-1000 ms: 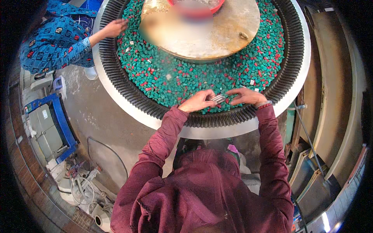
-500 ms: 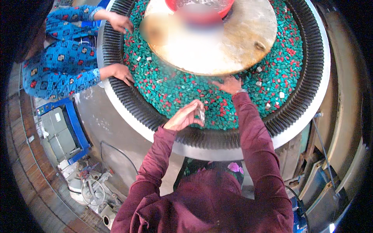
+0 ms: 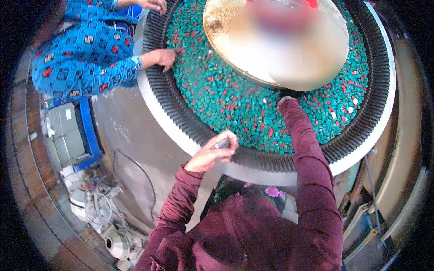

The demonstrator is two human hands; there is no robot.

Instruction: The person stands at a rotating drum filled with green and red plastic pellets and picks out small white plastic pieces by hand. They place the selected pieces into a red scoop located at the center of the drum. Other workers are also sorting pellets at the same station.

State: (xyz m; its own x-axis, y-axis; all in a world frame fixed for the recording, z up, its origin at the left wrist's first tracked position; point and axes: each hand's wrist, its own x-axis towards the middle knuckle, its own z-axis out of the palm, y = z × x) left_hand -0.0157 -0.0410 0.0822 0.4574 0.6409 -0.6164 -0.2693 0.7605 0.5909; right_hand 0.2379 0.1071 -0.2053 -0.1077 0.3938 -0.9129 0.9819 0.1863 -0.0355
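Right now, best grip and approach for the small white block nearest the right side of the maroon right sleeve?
Pinch the small white block by two opposite edges, probably from above: its upper face shows uncovered, while green and red stones surround it. The maroon right sleeve lies to its left, so approaching slightly from the right looks clearer. Tilt can't be judged.

The person is wearing a plain maroon long-sleeved top (image 3: pixel 266 230). The left sleeve (image 3: pixel 175 199) is forming close creases along the forearm and is ending at the wrist, where the left hand (image 3: pixel 212 151) is showing bare. The right sleeve (image 3: pixel 312 165) is displaying bunched folds. A pale band (image 3: pixel 286 98) is showing at its wrist end. A dark lower garment (image 3: pixel 258 189) is carrying pink blooms (image 3: pixel 273 192) and green accents.
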